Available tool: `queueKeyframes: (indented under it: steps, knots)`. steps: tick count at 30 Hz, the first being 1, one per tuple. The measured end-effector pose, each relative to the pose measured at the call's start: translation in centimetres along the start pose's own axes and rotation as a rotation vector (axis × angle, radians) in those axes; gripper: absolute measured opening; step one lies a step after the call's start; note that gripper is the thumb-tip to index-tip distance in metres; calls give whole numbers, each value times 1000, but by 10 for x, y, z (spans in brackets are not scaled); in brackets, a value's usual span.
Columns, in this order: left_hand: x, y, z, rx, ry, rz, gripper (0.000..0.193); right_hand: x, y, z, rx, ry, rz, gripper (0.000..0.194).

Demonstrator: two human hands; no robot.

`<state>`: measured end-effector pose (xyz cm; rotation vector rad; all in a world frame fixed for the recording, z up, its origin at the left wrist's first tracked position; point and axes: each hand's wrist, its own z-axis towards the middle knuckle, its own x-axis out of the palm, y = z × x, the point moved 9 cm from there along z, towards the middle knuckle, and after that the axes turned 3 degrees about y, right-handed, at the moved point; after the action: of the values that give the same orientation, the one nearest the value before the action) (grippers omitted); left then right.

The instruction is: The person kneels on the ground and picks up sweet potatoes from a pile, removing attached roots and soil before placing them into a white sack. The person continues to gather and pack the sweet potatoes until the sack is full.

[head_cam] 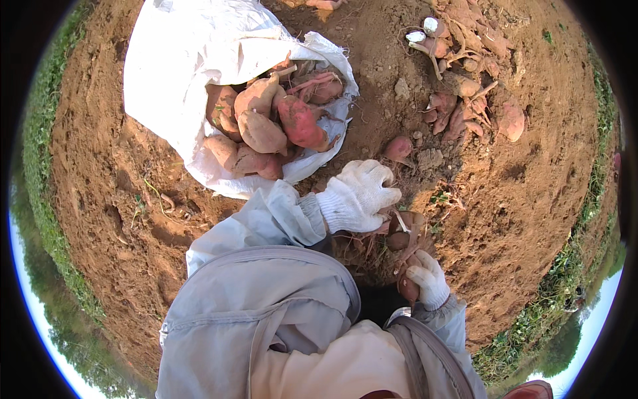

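Note:
My left hand (363,195), in a white knit glove, is bent over the soil just right of the sack's mouth, its fingers curled beside some roots; whether it grips anything is hidden. Lower right, my right hand (429,280), gloved too, has its fingers around a reddish sweet potato (408,288). Between the hands lie more sweet potatoes (398,241) with stringy roots, partly in shade. Upper left, a white woven sack (184,75) lies with its mouth open, full of sweet potatoes (261,132). A single sweet potato (398,148) rests on the soil above my left hand.
A heap of sweet potatoes (461,85) with roots and stems spreads at the upper right. Small leafy sprouts (441,198) stand near my left hand. Loose brown soil (503,239) surrounds everything, with green strips of plants along both sides.

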<state>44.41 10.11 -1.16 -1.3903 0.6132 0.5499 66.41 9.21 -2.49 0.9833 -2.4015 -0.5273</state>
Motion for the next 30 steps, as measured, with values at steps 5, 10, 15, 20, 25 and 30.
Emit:
queueKeyframes:
  steps: [5,10,15,20,25,30]
  knots:
    - [-119,45,-42,-425,-381,-49,29,-10,-1,-55,-189,-174,208,49]
    - [-212,73,-94,-467,-562,114,41,-6,-1,-80,-230,-352,18,46]
    - [-189,137,-84,-989,77,608,80,6,27,-96,-357,-280,126,39]
    - [-162,19,-6,-291,-61,192,76,16,77,-114,-538,-111,-13,40]
    - [-89,-149,59,289,390,-75,87,26,109,-133,-624,-9,-74,43]
    - [-38,-198,79,79,851,-477,103,23,112,-154,-721,46,115,49]
